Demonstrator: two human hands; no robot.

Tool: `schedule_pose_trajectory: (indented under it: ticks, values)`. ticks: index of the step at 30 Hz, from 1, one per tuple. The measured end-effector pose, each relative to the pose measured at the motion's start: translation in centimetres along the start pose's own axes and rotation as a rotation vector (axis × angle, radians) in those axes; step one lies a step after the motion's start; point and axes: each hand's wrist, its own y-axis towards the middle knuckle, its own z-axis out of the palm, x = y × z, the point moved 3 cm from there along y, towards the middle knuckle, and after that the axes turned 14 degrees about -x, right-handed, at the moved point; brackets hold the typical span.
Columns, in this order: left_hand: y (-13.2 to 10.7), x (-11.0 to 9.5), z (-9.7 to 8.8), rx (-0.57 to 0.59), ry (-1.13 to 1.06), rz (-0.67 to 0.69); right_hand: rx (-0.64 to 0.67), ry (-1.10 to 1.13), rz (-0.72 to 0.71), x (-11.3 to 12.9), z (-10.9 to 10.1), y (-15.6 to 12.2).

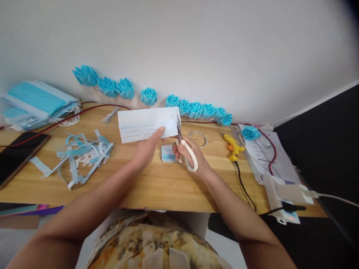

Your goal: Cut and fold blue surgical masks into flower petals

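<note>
My left hand (147,147) pinches a white pleated face mask (140,123), holding it flat above the wooden table (157,186). My right hand (189,153) grips white-handled scissors (185,144), whose blades stand upright at the mask's right edge. Beneath the hands lies a small stack of cut blue-and-white squares (167,154).
Blue fabric roses (196,109) line the wall. A pile of cut mask strips (81,153), a stack of blue masks (39,99) and a phone (17,155) lie at left. A tape ring (198,138), yellow glue gun (234,146), papers and a power strip (283,198) lie at right.
</note>
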Motion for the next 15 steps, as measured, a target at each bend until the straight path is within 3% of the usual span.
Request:
schedule_pose_trajectory:
  ticks: [7, 15]
  values:
    - [-0.9, -2.0, -0.5, -0.023, 0.319, 0.027, 0.022, -0.004, 0.002, 0.4, 0.1, -0.1]
    - [-1.3, -1.6, -0.3, -0.04, 0.321, 0.038, -0.019, 0.031, -0.019, 0.3, 0.1, 0.0]
